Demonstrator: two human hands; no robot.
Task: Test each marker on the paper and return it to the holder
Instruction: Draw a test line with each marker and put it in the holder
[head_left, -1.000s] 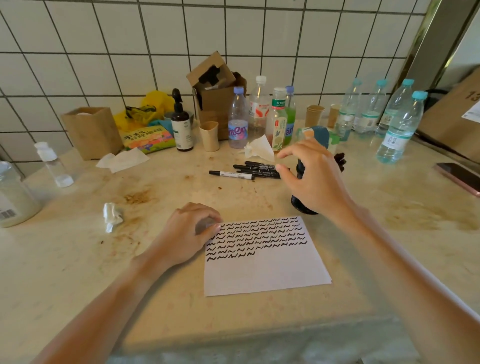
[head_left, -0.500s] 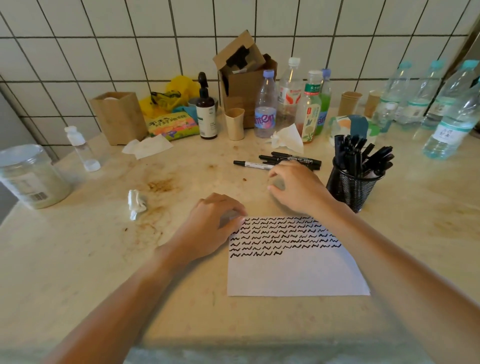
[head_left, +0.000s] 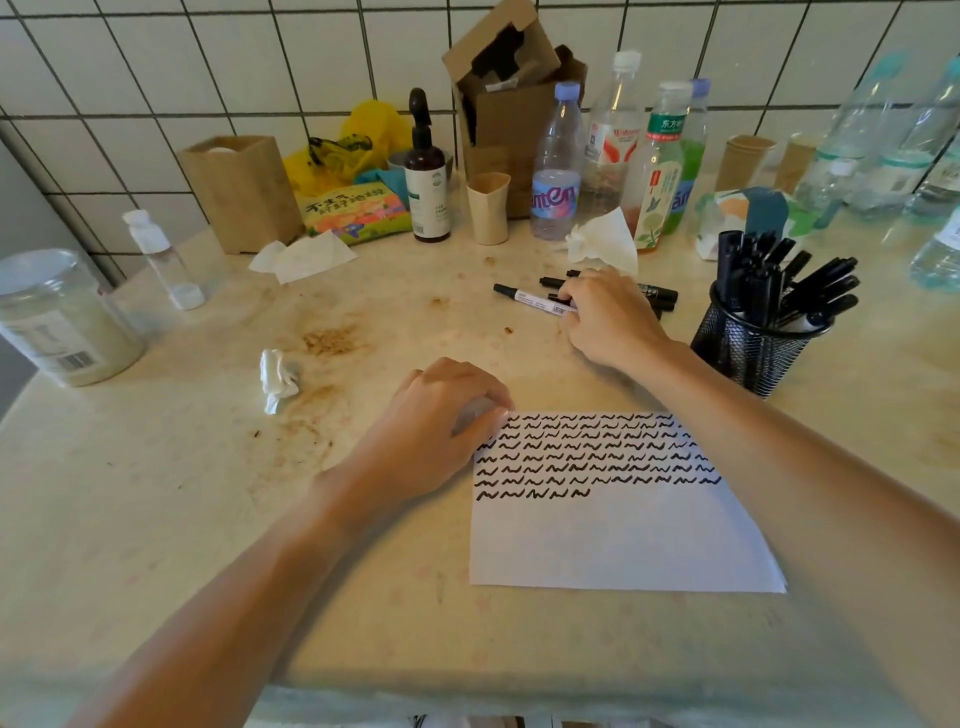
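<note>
The paper lay flat on the near right part of the stained counter, its far half covered with rows of black squiggles and its near half blank. The left hand rested at the paper's far left corner, fingers curled under so the knuckles faced up, fingertips pressing down on the edge of the sheet; it gripped nothing that could be seen. Left of that hand sat a crumpled white tissue, close to a brown stain.

Farther back, the right hand lay over a small group of loose markers on the counter. Its fingers were bent and closed on the white-barrelled marker, which still rested on the surface with its black cap pointing left. Just right of that hand stood the black mesh holder, upright and packed with black markers leaning to the right.

Beyond these, a crumpled tissue sat just behind the loose markers. Along the tiled wall stood plastic bottles, a dark pump bottle, a beige cup, an open cardboard box and a wooden box. At the far left stood a large clear jar.
</note>
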